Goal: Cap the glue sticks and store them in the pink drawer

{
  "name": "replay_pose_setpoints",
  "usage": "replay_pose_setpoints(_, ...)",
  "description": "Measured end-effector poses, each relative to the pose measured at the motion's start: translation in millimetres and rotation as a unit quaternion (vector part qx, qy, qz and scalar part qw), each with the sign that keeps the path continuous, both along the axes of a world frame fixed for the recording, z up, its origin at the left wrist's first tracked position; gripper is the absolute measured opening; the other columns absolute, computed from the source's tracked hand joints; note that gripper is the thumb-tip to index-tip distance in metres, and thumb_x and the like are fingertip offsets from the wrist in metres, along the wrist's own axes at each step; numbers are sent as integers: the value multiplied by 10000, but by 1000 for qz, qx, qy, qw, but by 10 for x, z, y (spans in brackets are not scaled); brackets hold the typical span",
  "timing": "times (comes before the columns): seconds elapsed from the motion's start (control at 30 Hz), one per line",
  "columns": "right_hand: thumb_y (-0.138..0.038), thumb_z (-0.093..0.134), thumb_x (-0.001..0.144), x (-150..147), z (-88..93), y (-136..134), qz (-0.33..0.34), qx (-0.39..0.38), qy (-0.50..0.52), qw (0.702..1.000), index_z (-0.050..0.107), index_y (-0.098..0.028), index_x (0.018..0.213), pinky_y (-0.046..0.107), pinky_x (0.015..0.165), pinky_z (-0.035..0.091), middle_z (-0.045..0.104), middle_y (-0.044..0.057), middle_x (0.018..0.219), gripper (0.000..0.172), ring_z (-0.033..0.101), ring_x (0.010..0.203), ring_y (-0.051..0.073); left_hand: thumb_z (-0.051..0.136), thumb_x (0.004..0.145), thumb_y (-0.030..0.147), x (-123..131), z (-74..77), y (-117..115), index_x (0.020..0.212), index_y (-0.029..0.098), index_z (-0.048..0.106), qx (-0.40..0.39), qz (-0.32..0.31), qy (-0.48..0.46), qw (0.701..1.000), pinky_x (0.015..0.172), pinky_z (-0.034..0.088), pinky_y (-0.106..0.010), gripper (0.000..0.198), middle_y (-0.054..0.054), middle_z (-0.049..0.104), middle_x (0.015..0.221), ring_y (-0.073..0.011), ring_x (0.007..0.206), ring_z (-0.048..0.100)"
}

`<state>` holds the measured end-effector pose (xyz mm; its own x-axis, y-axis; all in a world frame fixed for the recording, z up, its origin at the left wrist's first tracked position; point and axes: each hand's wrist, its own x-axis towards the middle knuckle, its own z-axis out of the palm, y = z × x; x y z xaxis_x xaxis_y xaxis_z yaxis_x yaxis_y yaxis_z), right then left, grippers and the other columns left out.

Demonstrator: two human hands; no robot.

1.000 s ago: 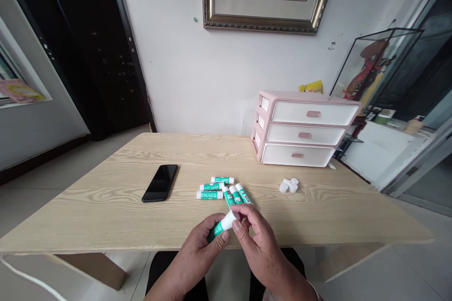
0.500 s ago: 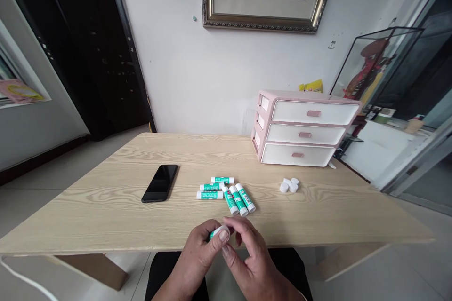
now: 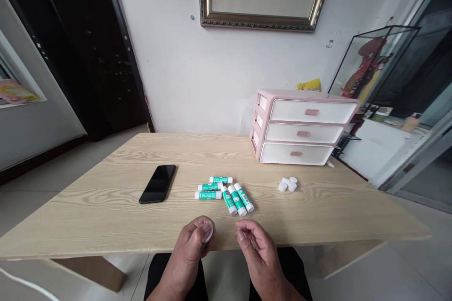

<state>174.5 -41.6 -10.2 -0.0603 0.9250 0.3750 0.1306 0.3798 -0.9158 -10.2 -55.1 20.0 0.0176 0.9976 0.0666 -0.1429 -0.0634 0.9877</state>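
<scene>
My left hand is closed around a green-and-white glue stick at the table's near edge. Only the stick's white round end shows past my fingers. My right hand hovers a short way to the right of it, fingers loosely curled and apart, with nothing visible in them. Just beyond my hands, several more green glue sticks lie in a loose cluster on the wooden table. A small group of white caps sits further right.
A black phone lies flat on the left of the table. A pink three-drawer organiser stands at the back right against the wall. A glass display case stands beyond the table's right end.
My hands have parted and drawn back toward me. The right hand let go of the stick's white end and moved right, while the left hand kept the stick and turned its end toward me.
</scene>
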Motion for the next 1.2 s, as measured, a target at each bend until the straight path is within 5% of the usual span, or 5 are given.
replay_pose_setpoints(0.47, -289, 608, 975, -130, 262, -119, 53, 134, -121, 982, 595, -285, 1308, 390, 1029, 534, 622, 102, 1302, 333, 604, 1218, 243, 511, 931, 658, 234, 188, -131, 1174, 232, 589, -23, -62, 21, 998, 877, 512, -340, 497, -64, 647, 1076, -228, 996, 590)
replay_pose_setpoints(0.73, -385, 573, 997, 189, 192, 188, -45, 47, -80, 995, 582, -242, 1320, 327, 836, 576, 731, 92, 1126, 354, 697, 934, 217, 518, 950, 597, 156, 116, -58, 1335, 262, 601, 22, -29, 172, 984, 964, 540, -422, 516, -108, 643, 1340, -281, 1104, 643)
replay_pose_setpoints(0.83, -463, 557, 984, 406, 294, 463, -124, 34, -128, 983, 639, -212, 1200, 298, 703, 541, 751, 77, 987, 341, 674, 772, 200, 553, 935, 554, -7, 13, 142, 1263, 248, 643, 78, 102, 302, 945, 717, 585, -378, 458, -132, 621, 1352, -292, 1031, 648)
replay_pose_setpoints(0.93, -478, 552, 963, 555, 341, 691, -187, 29, -220, 957, 674, -207, 1107, 319, 723, 506, 757, 86, 972, 330, 681, 823, 234, 553, 942, 391, -158, -109, 393, 1256, 236, 658, 199, 177, 426, 865, 929, 551, -465, 366, -129, 651, 1272, -320, 1196, 585)
replay_pose_setpoints(1.2, -377, 546, 934, 499, 154, 926, -240, 64, -358, 900, 732, -212, 900, 357, 797, 475, 760, 121, 913, 251, 677, 896, 282, 551, 890, 137, -118, -136, 656, 1284, 196, 663, 204, 173, 613, 743, 1019, 461, -489, 413, -125, 675, 1300, -334, 1252, 541)
